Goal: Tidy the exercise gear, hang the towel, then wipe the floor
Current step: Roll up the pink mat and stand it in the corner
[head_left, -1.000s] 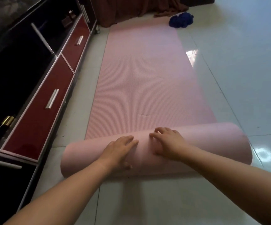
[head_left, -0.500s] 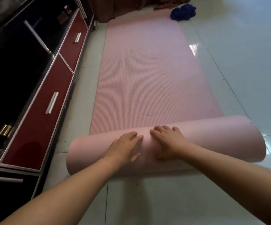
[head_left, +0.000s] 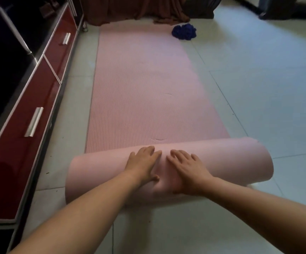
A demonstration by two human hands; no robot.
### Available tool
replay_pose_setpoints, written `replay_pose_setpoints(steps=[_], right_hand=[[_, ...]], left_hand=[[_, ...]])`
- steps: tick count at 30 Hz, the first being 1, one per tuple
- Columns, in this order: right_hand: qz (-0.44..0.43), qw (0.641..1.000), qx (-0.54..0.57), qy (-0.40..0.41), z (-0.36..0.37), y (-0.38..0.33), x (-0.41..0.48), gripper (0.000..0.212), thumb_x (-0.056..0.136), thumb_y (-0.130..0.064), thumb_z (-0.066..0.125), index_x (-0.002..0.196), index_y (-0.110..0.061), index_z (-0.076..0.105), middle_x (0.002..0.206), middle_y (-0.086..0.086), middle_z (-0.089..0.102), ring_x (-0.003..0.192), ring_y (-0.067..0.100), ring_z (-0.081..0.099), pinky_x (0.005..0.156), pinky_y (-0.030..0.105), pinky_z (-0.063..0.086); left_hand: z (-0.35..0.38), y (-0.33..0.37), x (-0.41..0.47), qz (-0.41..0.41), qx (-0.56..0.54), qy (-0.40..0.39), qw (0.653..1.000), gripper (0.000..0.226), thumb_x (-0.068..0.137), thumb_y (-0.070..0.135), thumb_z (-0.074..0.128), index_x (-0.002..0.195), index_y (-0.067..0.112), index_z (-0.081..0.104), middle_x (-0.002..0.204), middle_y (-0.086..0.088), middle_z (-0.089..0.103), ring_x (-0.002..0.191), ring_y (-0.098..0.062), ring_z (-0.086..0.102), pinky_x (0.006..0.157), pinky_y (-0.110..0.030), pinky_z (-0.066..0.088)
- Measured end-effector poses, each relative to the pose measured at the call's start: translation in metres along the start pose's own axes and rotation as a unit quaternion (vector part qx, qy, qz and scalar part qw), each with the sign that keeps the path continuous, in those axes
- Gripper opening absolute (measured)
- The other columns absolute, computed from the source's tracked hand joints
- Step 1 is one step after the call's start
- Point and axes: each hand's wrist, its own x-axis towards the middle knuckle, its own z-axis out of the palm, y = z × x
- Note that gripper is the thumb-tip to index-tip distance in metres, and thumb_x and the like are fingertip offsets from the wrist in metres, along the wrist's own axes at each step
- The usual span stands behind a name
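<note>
Hands? — Two: left hand [head_left: 145, 164] and right hand [head_left: 187, 169], flat, fingers straight, pressing the rolled end of one pink mat [head_left: 148, 98] on the floor [head_left: 258, 107].
Room? — One cabinet [head_left: 29, 143] near its left edge; open floor right; one blue cloth [head_left: 184, 31] beyond.

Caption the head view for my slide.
Left hand and right hand press a partly rolled pink mat on tiled floor.

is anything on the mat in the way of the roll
Nothing lies on the flat mat ahead of the roll. A blue bundle sits by its far right corner, possibly touching the edge.
</note>
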Motion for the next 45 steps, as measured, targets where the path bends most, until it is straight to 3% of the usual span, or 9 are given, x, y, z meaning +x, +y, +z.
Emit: replay_pose_setpoints(steps=[3, 6, 11, 18, 24, 28, 32, 40, 45], right_hand=[[0.013, 0.998, -0.03, -0.049, 0.006, -0.009, -0.003, 0.117, 0.07, -0.058, 0.068, 0.148, -0.014, -0.007, 0.156, 0.01, -0.008, 0.143, 0.03, -0.002, 0.113, 0.051, 0.012], [0.003, 0.998, -0.058, -0.04, 0.013, -0.011, -0.007, 0.11, 0.076, -0.05, 0.065, 0.147, -0.01, -0.009, 0.156, 0.013, -0.008, 0.142, 0.033, -0.002, 0.11, 0.052, 0.014], [-0.018, 0.999, -0.033, -0.028, 0.013, 0.002, 0.001, 0.101, 0.078, -0.049, 0.061, 0.148, -0.013, -0.002, 0.156, 0.01, -0.003, 0.142, 0.029, 0.002, 0.11, 0.05, 0.015], [-0.054, 0.998, 0.011, 0.041, -0.031, 0.032, 0.031, 0.081, 0.078, -0.048, 0.06, 0.143, -0.019, 0.022, 0.15, 0.004, 0.022, 0.134, 0.024, 0.024, 0.104, 0.037, 0.029], [-0.05, 0.991, 0.079, 0.093, -0.053, 0.062, 0.07, 0.061, 0.08, -0.05, 0.06, 0.132, -0.024, 0.042, 0.141, 0.0, 0.038, 0.127, 0.024, 0.037, 0.099, 0.037, 0.037], [0.005, 0.977, 0.171, 0.129, -0.054, 0.077, 0.094, 0.053, 0.081, -0.048, 0.061, 0.125, -0.021, 0.052, 0.134, 0.001, 0.046, 0.122, 0.024, 0.043, 0.099, 0.036, 0.036], [-0.013, 0.969, 0.167, 0.184, -0.048, 0.076, 0.104, 0.037, 0.089, -0.038, 0.051, 0.118, -0.016, 0.056, 0.128, 0.005, 0.05, 0.117, 0.026, 0.045, 0.096, 0.038, 0.034], [-0.061, 0.981, 0.077, 0.165, -0.032, 0.079, 0.112, 0.083, 0.078, -0.056, 0.059, 0.14, -0.012, 0.026, 0.147, 0.01, 0.024, 0.134, 0.03, 0.021, 0.11, 0.048, 0.016], [-0.044, 0.981, 0.068, 0.175, -0.033, 0.083, 0.127, 0.08, 0.08, -0.056, 0.057, 0.14, -0.014, 0.027, 0.147, 0.009, 0.024, 0.134, 0.03, 0.021, 0.109, 0.049, 0.016]], left_hand=[[0.0, 0.0, 0.001, 0.008, -0.013, -0.011, 1.0, 0.084, 0.077, 0.047, 0.067, 0.145, 0.026, 0.02, 0.151, -0.003, 0.019, 0.138, -0.024, 0.02, 0.107, -0.045, 0.028], [0.0, 0.0, 0.002, 0.016, -0.015, -0.022, 1.0, 0.082, 0.078, 0.046, 0.066, 0.144, 0.026, 0.022, 0.151, -0.004, 0.019, 0.138, -0.025, 0.02, 0.107, -0.046, 0.028], [-0.005, -0.008, 0.011, 0.027, -0.03, -0.012, 0.999, 0.08, 0.077, 0.049, 0.066, 0.144, 0.028, 0.025, 0.152, -0.001, 0.021, 0.138, -0.023, 0.022, 0.108, -0.043, 0.029], [-0.025, -0.027, 0.014, -0.018, -0.093, 0.083, 0.992, 0.05, 0.088, 0.044, 0.054, 0.133, 0.023, 0.047, 0.139, 0.0, 0.044, 0.123, -0.021, 0.045, 0.1, -0.037, 0.04], [-0.044, -0.026, 0.016, -0.04, -0.03, 0.092, 0.994, 0.078, 0.073, 0.062, 0.062, 0.139, 0.027, 0.038, 0.144, 0.003, 0.036, 0.13, -0.018, 0.036, 0.107, -0.034, 0.033], [-0.054, -0.021, 0.03, -0.075, 0.022, 0.053, 0.996, 0.089, 0.069, 0.056, 0.07, 0.143, 0.029, 0.028, 0.15, 0.0, 0.027, 0.137, -0.019, 0.027, 0.109, -0.034, 0.029], [-0.063, -0.024, 0.05, -0.097, 0.037, 0.028, 0.994, 0.085, 0.076, 0.048, 0.068, 0.146, 0.028, 0.023, 0.152, -0.001, 0.024, 0.138, -0.019, 0.023, 0.11, -0.033, 0.03], [-0.074, -0.039, 0.086, -0.102, 0.058, 0.013, 0.993, 0.077, 0.082, 0.041, 0.064, 0.145, 0.025, 0.023, 0.151, -0.002, 0.025, 0.136, -0.022, 0.027, 0.103, -0.032, 0.034], [-0.067, -0.05, 0.094, -0.088, 0.032, 0.06, 0.994, 0.063, 0.088, 0.036, 0.058, 0.144, 0.029, 0.028, 0.15, -0.001, 0.029, 0.135, -0.021, 0.03, 0.102, -0.032, 0.036]])
